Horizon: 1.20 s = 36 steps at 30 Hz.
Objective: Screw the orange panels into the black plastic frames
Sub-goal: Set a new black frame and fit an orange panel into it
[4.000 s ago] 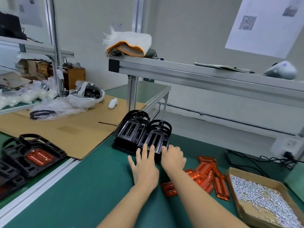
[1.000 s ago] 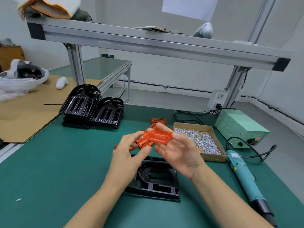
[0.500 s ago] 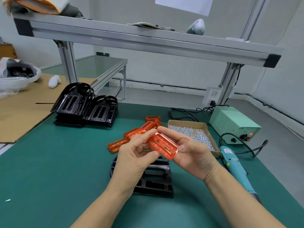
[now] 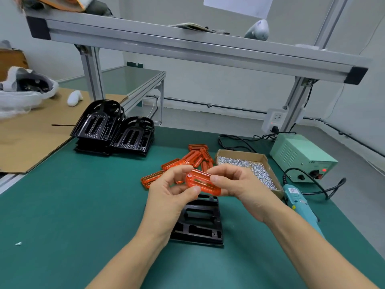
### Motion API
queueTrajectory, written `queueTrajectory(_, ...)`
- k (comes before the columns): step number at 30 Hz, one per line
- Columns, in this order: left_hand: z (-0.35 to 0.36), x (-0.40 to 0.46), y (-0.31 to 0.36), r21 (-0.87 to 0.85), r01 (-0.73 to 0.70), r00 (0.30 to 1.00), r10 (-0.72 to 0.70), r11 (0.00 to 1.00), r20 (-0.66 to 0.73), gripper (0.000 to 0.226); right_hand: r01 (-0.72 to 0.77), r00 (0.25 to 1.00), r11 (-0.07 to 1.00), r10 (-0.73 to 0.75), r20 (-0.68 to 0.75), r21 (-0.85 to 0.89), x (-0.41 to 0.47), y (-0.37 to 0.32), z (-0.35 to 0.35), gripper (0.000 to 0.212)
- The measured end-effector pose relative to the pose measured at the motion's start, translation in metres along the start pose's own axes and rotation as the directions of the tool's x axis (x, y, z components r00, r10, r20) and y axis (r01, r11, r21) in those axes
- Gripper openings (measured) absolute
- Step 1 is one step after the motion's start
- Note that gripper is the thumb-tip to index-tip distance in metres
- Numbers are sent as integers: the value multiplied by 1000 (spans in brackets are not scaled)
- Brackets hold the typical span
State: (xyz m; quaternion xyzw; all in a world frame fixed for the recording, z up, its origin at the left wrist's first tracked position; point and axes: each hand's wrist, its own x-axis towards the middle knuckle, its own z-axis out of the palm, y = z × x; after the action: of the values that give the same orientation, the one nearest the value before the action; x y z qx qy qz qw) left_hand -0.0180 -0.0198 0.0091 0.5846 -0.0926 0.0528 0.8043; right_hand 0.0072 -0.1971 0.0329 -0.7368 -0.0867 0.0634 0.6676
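Both hands up over the middle of the worktop [image 4: 62, 205], sharing one orange panel [image 4: 203, 182]. Left hand [image 4: 173, 197] pinches its left end, thumb below and fingers [image 4: 179, 170] curled over the top; right hand [image 4: 239, 188] pinches the right end, thumb on the near face. Fingers of both hands clamped on the panel, not on each other.

Change since half a second ago: the panel has turned in the grip. It now shows its ribbed long face toward us and sits more level, where it was tilted with the hollow side up. A second ago it was held higher and flatter. We read this as orienting the part before seating it.

Directly under the hands lies one black plastic frame [image 4: 200, 222], flat on the worktop, recess upward, no panel in it yet. Four seconds ago the hands were at the frame stacks [image 4: 112, 130] by the far left edge, so this frame likely came from there.

Spare orange panels [image 4: 187, 161] lie heaped beyond the hands toward the far edge. Just right of them, a cardboard box of screws [image 4: 250, 170]. The electric screwdriver [image 4: 298, 203] lies on the worktop at the right, untouched, cable running to the green power unit [image 4: 302, 157] at the far right corner.

Our judgement: early in the cycle. Panel not seated, no screw picked, nothing fastened. The next move calls for lowering the panel into the recess with its holes matched.
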Motion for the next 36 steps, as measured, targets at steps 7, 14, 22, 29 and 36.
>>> queueTrajectory(7,-15,7,-2,412,65,981,-132,909,138,51,30,997,962,-46,-55,-270,-2,9,-1,15)
queueTrajectory(14,-24,8,-8,859,-184,968,-64,478,243,35,9,997,914,-38,-63,-405,-6,25,1,19)
queueTrajectory(22,-22,14,-17,952,-208,969,-86,223,232,50,-46,991,858,-26,-133,-512,-10,41,2,21)
queueTrajectory(29,-14,25,-10,971,-228,949,-206,72,238,52,-34,982,802,-83,-168,-596,-12,46,5,23)
queueTrajectory(36,-18,26,-9,961,-244,938,-218,130,268,40,-144,971,661,-50,-235,-737,-16,42,6,16)
